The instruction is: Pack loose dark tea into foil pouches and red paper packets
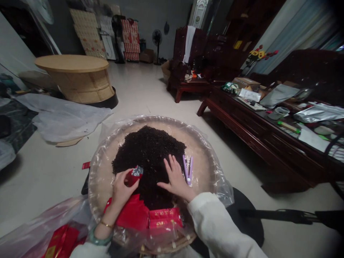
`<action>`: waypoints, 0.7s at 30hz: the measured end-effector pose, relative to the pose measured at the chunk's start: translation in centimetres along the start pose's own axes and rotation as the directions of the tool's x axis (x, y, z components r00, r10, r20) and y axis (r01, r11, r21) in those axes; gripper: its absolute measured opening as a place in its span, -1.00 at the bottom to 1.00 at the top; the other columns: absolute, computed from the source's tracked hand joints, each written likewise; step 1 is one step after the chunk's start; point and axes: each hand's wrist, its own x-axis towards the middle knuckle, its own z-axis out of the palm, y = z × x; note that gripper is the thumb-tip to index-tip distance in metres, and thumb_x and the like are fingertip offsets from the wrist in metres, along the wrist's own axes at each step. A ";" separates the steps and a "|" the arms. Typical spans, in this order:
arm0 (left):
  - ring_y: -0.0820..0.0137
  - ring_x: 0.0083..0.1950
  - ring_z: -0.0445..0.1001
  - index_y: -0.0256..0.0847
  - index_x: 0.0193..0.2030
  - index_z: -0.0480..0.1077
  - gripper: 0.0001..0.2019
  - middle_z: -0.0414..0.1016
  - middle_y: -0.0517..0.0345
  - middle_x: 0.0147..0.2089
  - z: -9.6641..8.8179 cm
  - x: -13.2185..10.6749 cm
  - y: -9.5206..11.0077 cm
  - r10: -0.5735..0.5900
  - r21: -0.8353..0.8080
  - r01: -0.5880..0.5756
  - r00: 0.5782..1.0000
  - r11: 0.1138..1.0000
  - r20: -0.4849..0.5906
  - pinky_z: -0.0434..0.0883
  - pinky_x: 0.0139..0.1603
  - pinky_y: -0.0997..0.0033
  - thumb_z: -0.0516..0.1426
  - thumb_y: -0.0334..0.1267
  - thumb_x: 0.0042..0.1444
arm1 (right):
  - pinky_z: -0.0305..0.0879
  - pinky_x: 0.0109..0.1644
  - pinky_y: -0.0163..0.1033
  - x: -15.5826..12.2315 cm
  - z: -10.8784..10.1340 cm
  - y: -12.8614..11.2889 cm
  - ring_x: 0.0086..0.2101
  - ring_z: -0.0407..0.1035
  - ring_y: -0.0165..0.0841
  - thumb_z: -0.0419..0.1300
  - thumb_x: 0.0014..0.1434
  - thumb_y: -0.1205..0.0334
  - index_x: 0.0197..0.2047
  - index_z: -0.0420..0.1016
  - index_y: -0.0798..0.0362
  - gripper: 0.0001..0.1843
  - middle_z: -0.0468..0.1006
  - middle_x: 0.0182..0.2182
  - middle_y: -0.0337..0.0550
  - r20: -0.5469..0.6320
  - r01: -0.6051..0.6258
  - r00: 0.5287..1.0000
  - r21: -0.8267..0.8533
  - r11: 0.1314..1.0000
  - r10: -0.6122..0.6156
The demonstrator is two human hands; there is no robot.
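Note:
My left hand (122, 190) pinches a small red foil packet (132, 177) whose silver mouth faces up and away. My right hand (176, 179) is spread, with nothing in it, over the near right side of a heap of dark loose tea leaves (150, 147). I cannot tell whether its fingers touch the leaves. The heap lies in a wide round basket (206, 157) lined with clear plastic. Just right of my right hand rests a purple V-shaped tool (189, 172), its arms apart. Flat red packets (134, 213) and gold-printed red packets (165, 218) lie along the basket's near edge.
More red packets (60, 242) lie in clear plastic at lower left. Beyond the basket, a plastic sheet (67, 120) covers some floor near a round woven stand (83, 84). A cluttered dark wooden table (242, 125) stands right, and a black stand base (247, 222) sits beside the basket.

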 end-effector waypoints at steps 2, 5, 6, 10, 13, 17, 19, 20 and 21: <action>0.40 -0.38 0.43 -0.18 -0.03 0.42 -0.59 0.43 0.09 -0.21 0.0 0.1 -0.2 -0.055 -0.005 0.055 0.997 0.998 -0.062 0.49 -0.34 0.37 0.22 -0.10 -0.04 | -0.21 0.32 0.27 -0.3 1.0 0.3 0.35 -0.40 0.12 0.27 -0.02 -0.25 0.41 -0.06 0.09 0.09 -0.27 0.40 0.23 0.089 0.079 0.994 -0.149 0.986 -0.066; 0.40 -0.39 0.43 -0.19 -0.05 0.42 -0.59 0.42 0.10 -0.24 0.1 0.0 -0.4 -0.088 -0.007 0.088 0.991 0.996 -0.098 0.49 -0.33 0.36 0.22 -0.08 -0.05 | -0.27 0.32 0.27 -0.5 2.6 0.0 0.35 -0.41 0.13 0.24 -0.02 -0.31 0.41 -0.07 -0.05 0.07 -0.29 0.40 0.17 0.172 0.198 0.972 -0.247 0.949 -0.159; 0.40 -0.39 0.43 -0.19 -0.06 0.42 -0.59 0.42 0.11 -0.24 0.1 0.0 -0.5 -0.092 -0.005 0.092 0.991 0.996 -0.101 0.49 -0.34 0.36 0.22 -0.08 -0.05 | -0.28 0.32 0.28 -0.3 3.1 -0.1 0.35 -0.41 0.13 0.22 -0.01 -0.33 0.41 -0.08 -0.07 0.06 -0.29 0.41 0.16 0.171 0.212 0.970 -0.266 0.940 -0.170; 0.39 -0.39 0.42 -0.18 -0.06 0.43 -0.60 0.44 0.09 -0.24 0.2 -0.1 -0.5 -0.091 -0.001 0.092 0.991 0.996 -0.098 0.48 -0.32 0.35 0.22 -0.09 -0.06 | -0.26 0.30 0.29 1.3 4.7 -0.4 0.34 -0.39 0.17 0.18 0.04 -0.31 0.41 -0.07 -0.01 0.02 -0.27 0.40 0.24 0.074 0.131 0.991 -0.353 0.926 -0.112; 0.37 -0.36 0.43 -0.18 -0.07 0.44 -0.61 0.45 0.07 -0.23 0.3 -0.2 -0.6 -0.076 0.005 0.077 0.993 0.997 -0.091 0.48 -0.32 0.36 0.22 -0.09 -0.05 | -0.22 0.30 0.27 3.2 5.5 -0.4 0.34 -0.34 0.15 0.15 0.13 -0.23 0.40 -0.04 -0.03 -0.10 -0.25 0.40 0.19 0.011 0.059 0.998 -0.392 0.918 -0.059; 0.36 -0.34 0.43 -0.19 -0.06 0.43 -0.61 0.45 0.07 -0.24 0.5 -0.3 -0.8 -0.058 0.006 0.058 0.995 0.998 -0.082 0.49 -0.32 0.36 0.21 -0.09 -0.03 | -0.20 0.29 0.28 5.4 5.4 -0.5 0.34 -0.35 0.15 0.15 0.17 -0.15 0.40 -0.01 -0.04 -0.17 -0.29 0.41 0.14 -0.070 -0.032 0.998 -0.376 0.926 0.006; 0.37 -0.34 0.43 -0.19 -0.06 0.43 -0.61 0.44 0.07 -0.23 0.5 -0.3 -0.9 -0.055 0.004 0.055 0.996 0.998 -0.073 0.49 -0.31 0.35 0.21 -0.09 -0.03 | -0.20 0.27 0.31 6.3 4.9 -0.4 0.34 -0.35 0.18 0.19 0.13 -0.19 0.40 -0.02 -0.02 -0.11 -0.28 0.41 0.16 -0.108 -0.088 0.993 -0.320 0.943 0.056; 0.37 -0.33 0.44 -0.19 -0.06 0.43 -0.61 0.44 0.06 -0.22 0.6 -0.3 -0.9 -0.051 0.002 0.052 0.996 0.999 -0.067 0.49 -0.31 0.35 0.21 -0.09 -0.03 | -0.17 0.26 0.32 6.8 4.6 -0.4 0.33 -0.32 0.19 0.20 0.10 -0.20 0.40 -0.01 -0.01 -0.08 -0.24 0.40 0.18 -0.114 -0.105 0.991 -0.283 0.953 0.076; 0.36 -0.32 0.44 -0.19 -0.05 0.42 -0.62 0.44 0.06 -0.22 0.6 -0.3 -0.9 -0.046 0.000 0.046 0.997 0.999 -0.061 0.50 -0.31 0.36 0.21 -0.10 -0.02 | -0.14 0.26 0.31 7.1 4.4 -0.3 0.33 -0.29 0.20 0.22 0.08 -0.21 0.39 0.01 -0.01 -0.06 -0.19 0.39 0.20 -0.109 -0.108 0.991 -0.250 0.962 0.083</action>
